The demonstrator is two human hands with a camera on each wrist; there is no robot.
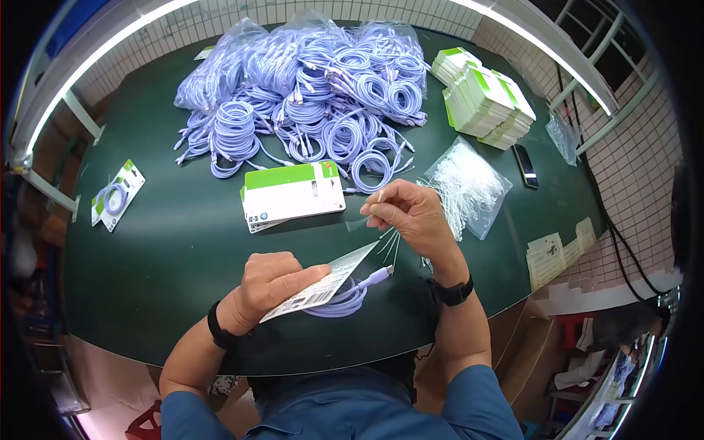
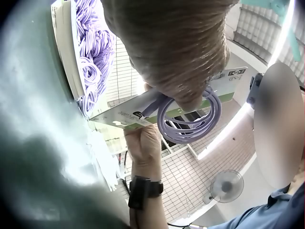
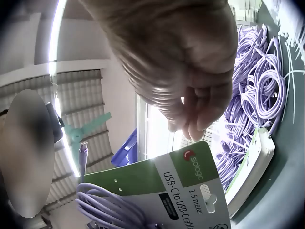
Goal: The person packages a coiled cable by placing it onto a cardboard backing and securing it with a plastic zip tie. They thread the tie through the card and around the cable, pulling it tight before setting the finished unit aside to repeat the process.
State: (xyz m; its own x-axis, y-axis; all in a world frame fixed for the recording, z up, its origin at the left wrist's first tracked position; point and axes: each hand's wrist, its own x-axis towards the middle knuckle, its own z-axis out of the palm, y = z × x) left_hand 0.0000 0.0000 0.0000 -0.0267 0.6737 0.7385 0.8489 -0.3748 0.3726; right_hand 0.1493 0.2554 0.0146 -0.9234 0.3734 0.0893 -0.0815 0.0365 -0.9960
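My left hand (image 1: 275,286) grips a white and green printed card (image 1: 348,268), thumb on its face, tilted up over the table. A coiled lilac USB-C cable (image 1: 341,302) hangs at the card, its plug pointing right; the left wrist view shows the coil (image 2: 190,129) by a fingertip. The right hand (image 1: 414,216) is raised just beyond the card's upper edge, thumb and fingers pinched together. A thin white tie (image 1: 380,196) shows as a small tip at those fingers, mostly hidden by them. In the right wrist view the card (image 3: 157,183) reads "USB-C to USB-C cable".
A big heap of coiled lilac cables (image 1: 308,88) lies at the back. Stacked cards (image 1: 293,194) lie in front of it, with more card stacks (image 1: 488,99) at back right. White ties spill from a bag (image 1: 469,183). A phone (image 1: 525,166) and a carded cable (image 1: 117,196) lie farther out.
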